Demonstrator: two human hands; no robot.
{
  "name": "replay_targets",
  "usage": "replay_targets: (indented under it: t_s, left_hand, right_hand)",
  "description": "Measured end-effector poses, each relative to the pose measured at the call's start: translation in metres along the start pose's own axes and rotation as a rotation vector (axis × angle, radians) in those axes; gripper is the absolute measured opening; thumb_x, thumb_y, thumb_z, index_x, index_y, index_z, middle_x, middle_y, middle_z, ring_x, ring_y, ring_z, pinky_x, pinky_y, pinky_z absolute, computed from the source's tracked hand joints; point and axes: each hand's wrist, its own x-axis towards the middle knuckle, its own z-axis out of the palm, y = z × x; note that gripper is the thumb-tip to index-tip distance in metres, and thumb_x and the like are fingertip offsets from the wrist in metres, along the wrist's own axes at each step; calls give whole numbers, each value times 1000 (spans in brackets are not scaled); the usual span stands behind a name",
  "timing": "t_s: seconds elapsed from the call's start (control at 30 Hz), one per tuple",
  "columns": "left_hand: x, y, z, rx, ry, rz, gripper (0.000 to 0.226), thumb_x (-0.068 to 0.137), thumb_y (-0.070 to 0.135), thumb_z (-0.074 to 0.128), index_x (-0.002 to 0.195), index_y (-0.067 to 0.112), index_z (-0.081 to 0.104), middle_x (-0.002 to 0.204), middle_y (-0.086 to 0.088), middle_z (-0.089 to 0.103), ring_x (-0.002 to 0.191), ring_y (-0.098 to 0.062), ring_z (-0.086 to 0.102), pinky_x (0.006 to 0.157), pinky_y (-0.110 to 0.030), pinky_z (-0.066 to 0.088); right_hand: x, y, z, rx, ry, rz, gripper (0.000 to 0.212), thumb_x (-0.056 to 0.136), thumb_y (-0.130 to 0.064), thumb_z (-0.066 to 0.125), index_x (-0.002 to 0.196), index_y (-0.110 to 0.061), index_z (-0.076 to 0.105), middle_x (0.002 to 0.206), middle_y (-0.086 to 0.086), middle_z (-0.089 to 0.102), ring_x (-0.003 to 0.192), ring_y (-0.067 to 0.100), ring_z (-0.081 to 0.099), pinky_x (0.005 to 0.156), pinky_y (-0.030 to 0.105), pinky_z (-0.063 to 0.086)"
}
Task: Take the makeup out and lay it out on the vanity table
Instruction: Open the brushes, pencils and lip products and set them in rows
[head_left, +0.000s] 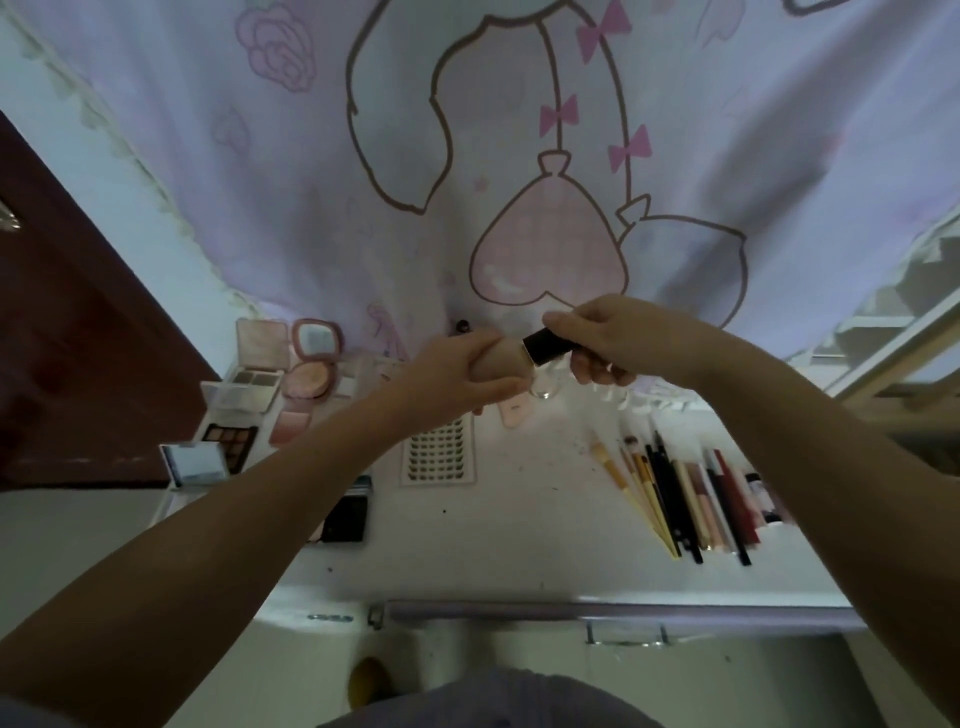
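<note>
White vanity table (519, 519) before cartoon-print curtain (467, 156); palettes (249, 395) left, brushes (670, 493) right; both grips clasp foundation bottle (506, 358).

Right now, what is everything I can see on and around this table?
Foundation bottle: one, beige with black cap, held above the table.
Palettes and compacts: several, pink and brown, open, table's left.
False-lash tray: one, white, centre.
Brushes and pencils: a row, yellow, black, pink, red, table's right.
Black case: one, near edge, partly hidden by the left forearm.
Curtain: one, lilac, cartoon print, behind the table.
Vanity table: one, white.
Left hand: grips the bottle body.
Right hand: grips the cap.
</note>
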Motion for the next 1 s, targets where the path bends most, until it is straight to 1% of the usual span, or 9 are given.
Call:
replay_targets:
  t_s: [0.07,0.13,0.17,0.27,0.33,0.53,0.8,0.9,1.0]
  left_hand:
    - [0,-1,1,-6,-3,-5,26,85,31,66,106,22,54,82,8,59,62,-6,60,54,-12,51]
    - [2,-3,3,-22,6,-6,26,84,31,66,107,23,55,82,8,60,62,-8,62,55,-15,52]
    - [3,-3,3,-24,10,-7,27,84,32,67,107,24,55,83,7,61,64,-11,63,57,-18,54]
    - [8,-5,6,-16,11,-18,30,82,39,67,107,29,55,85,6,64,70,-14,66,63,-26,57]
    - [11,-6,8,-32,2,-20,30,81,41,67,106,27,57,83,3,65,69,-15,66,64,-28,56]
    - [10,-6,4,-148,24,-35,30,84,27,68,110,15,60,74,4,62,52,0,56,46,-10,41]
    - [9,-8,7,-126,-25,-9,30,83,34,67,109,23,59,80,5,64,61,-9,62,53,-16,48]
    - [7,-5,3,-127,-27,-1,26,84,30,67,106,21,59,73,10,60,52,0,56,49,-12,43]
    - [4,-7,1,-136,-26,9,23,84,29,67,104,25,58,80,7,63,59,-7,61,52,-17,50]
  right_hand:
    - [-3,5,-4,78,-46,-72,16,96,-26,50,106,-18,59,89,1,65,72,11,63,58,19,51]
    - [-6,7,-10,191,-111,-86,25,94,-20,55,118,-24,54,105,2,62,90,14,67,66,23,56]
    - [-5,7,-10,196,-105,-64,27,93,-25,56,120,-25,52,105,2,63,90,14,68,66,24,56]
    - [-2,2,-3,39,15,-33,28,94,-45,46,97,-20,58,80,0,69,58,8,63,53,23,49]
    - [0,2,-4,-22,90,-80,32,95,-42,46,88,-13,59,67,1,63,47,9,51,49,21,43]
    - [-7,6,-25,-58,109,-134,10,95,-30,50,97,-25,59,70,-6,57,49,0,47,47,17,40]
    - [-8,0,-26,-73,109,-157,13,95,-31,49,96,-22,60,55,-13,54,43,0,42,44,14,36]
    - [-9,2,-29,-8,132,-140,16,96,-30,49,96,-19,61,60,-7,52,44,0,40,44,15,35]
    - [-11,4,-29,40,126,-117,18,96,-30,49,94,-18,61,63,-3,50,44,1,39,44,15,34]
